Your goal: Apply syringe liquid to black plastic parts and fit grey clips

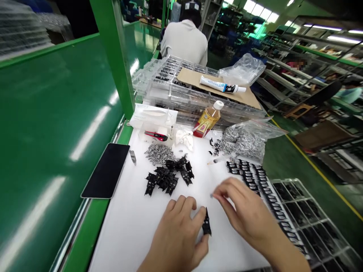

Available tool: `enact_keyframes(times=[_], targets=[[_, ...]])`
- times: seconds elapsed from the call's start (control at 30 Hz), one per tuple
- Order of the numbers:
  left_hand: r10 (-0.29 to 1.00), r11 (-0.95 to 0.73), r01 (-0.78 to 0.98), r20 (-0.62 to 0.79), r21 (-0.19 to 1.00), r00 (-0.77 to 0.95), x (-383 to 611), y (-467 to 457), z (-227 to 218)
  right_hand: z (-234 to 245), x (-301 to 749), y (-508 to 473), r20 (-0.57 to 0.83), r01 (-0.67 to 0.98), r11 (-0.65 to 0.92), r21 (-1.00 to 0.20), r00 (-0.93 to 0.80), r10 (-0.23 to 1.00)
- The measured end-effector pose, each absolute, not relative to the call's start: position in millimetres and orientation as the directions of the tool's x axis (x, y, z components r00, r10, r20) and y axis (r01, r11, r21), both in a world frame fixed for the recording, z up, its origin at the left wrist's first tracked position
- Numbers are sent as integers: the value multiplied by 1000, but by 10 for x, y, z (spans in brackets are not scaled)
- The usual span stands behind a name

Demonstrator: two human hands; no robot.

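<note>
A small black plastic part (207, 223) stands at the front of the white work surface (121, 226), between the thumb and forefinger of my left hand (181, 230). To its right, my right hand (246, 211) pinches a tiny grey metal piece (211, 196) at its fingertips, held apart from the black part. Beyond my left hand lies a heap of similar black parts (164, 177). Just behind that heap is a pile of small grey metal pieces (160, 154). Rows of black parts (263, 189) are laid out at the right, partly hidden by my right forearm.
A tablet (107, 172) lies at the left edge. Behind are a red cutter (156, 136), a drink bottle (208, 119), a bag of grey pieces (246, 139) and stacked clear trays (170, 94) carrying a tube (222, 85). A divided tray (297, 180) stands right. A person (185, 41) sits ahead.
</note>
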State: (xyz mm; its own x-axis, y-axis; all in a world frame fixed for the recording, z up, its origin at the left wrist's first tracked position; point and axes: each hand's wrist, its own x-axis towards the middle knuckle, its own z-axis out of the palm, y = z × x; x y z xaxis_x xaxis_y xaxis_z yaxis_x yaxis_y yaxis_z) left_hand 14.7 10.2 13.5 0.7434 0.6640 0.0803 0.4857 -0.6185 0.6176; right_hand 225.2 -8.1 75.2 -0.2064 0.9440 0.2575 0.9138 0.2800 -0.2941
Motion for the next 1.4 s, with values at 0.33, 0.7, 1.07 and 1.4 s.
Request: enact_keyframes(times=[0.33, 0.7, 1.07, 1.4], targets=[[646, -631, 491, 56, 600, 762, 196, 129, 140, 213, 2219, -765, 249, 889, 196, -413, -97, 964], [643, -652, 487, 84, 581, 762, 209, 124, 136, 153, 2178, -750, 196, 873, 226, -431, -154, 968], [639, -667, 487, 97, 563, 763, 209, 134, 134, 188, 2264, -646, 294, 834, 345, -431, -232, 927], [641, -658, 496, 77, 566, 763, 222, 134, 133, 144, 2242, -686, 307, 817, 312, -485, -175, 935]])
